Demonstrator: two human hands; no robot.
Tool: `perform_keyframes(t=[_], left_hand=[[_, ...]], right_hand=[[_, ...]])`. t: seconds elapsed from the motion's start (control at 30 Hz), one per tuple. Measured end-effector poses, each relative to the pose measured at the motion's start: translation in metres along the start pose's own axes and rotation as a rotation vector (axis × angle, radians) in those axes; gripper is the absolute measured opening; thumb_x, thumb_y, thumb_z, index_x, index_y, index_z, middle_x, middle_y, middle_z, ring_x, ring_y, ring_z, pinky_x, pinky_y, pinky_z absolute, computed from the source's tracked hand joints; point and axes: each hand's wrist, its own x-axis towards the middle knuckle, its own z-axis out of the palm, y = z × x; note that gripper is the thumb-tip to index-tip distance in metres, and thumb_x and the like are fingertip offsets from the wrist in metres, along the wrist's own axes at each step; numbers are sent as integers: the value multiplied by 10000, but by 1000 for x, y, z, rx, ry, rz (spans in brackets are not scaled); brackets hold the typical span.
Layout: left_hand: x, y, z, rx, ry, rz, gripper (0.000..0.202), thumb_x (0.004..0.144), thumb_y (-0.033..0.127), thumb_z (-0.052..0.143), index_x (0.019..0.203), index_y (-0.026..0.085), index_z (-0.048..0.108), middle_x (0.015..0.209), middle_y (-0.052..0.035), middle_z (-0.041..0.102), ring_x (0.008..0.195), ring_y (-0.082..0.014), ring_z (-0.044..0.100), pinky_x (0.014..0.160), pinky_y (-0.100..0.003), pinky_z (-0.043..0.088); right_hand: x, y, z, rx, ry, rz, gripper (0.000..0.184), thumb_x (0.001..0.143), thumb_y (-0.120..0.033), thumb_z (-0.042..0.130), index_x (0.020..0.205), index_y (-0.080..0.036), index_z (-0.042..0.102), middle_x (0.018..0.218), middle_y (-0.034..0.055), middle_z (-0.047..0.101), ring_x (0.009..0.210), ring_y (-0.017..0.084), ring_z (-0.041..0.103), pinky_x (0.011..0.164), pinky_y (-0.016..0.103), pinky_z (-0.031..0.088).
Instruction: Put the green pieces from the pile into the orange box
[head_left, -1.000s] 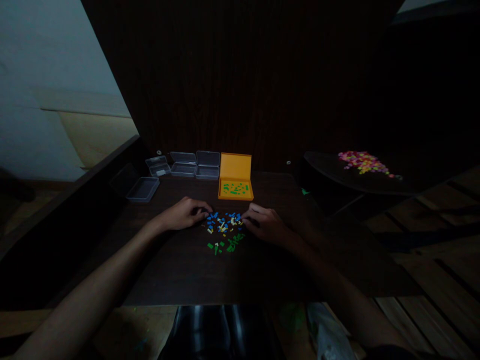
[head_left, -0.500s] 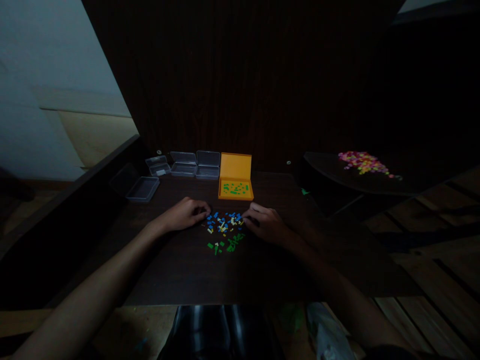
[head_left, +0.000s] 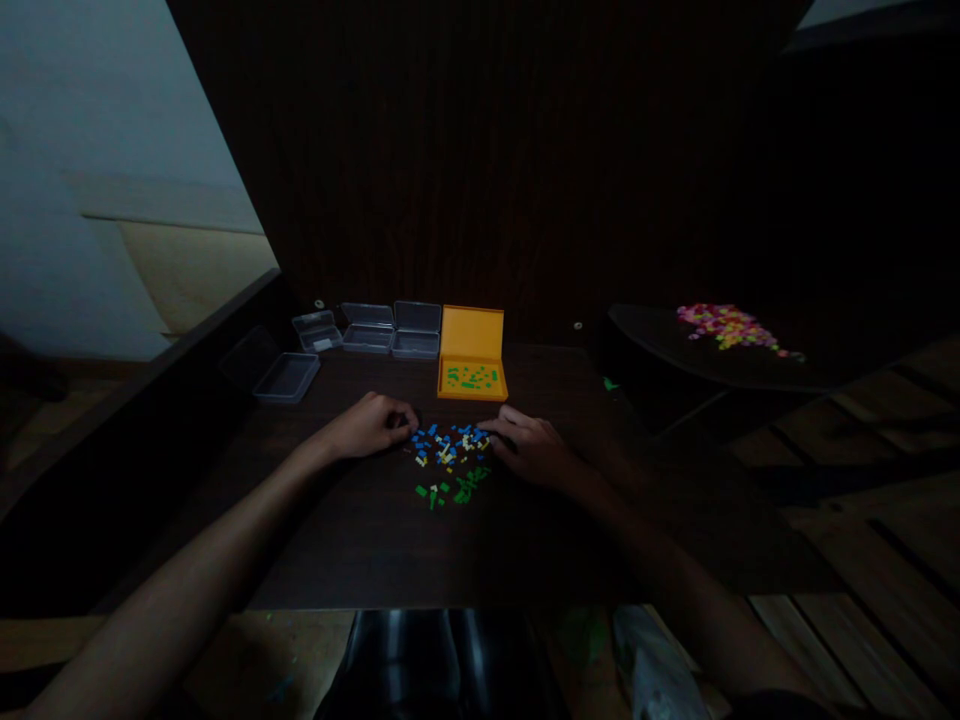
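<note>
A small heap of tiny blue, yellow and white bricks [head_left: 448, 446] lies on the dark table [head_left: 360, 540], with a cluster of green bricks [head_left: 451, 489] just in front of it. My left hand [head_left: 371, 427] rests at the heap's left edge, fingers curled toward the blue bricks. My right hand [head_left: 529, 447] sits at the heap's right edge, fingertips pinched together at the bricks. What either hand holds is too small and dark to make out. An open orange box [head_left: 471, 355] with green bricks inside stands just behind the heap.
Several clear plastic boxes [head_left: 367, 330] stand open at the back left, one more [head_left: 285, 377] nearer the left edge. A pile of pink and yellow pieces [head_left: 726, 325] lies on a dark surface at the right. The room is dim.
Both hands have shifted only slightly at the heap's edges; my right fingertips moved a little inward toward the bricks. Nothing else has moved.
</note>
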Motion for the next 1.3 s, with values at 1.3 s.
perform_keyframes(t=[1.3], left_hand=[[1,1,1,-26,11,9,188,830,266,601,864,165,756,624,14,658,560,-105,565,554,-185,368]], right_hand=[[-1,2,-12,-117,-87,2,337,890,-226,544,1174,-287,715,950,45,601,787,157,545,639,267,345]])
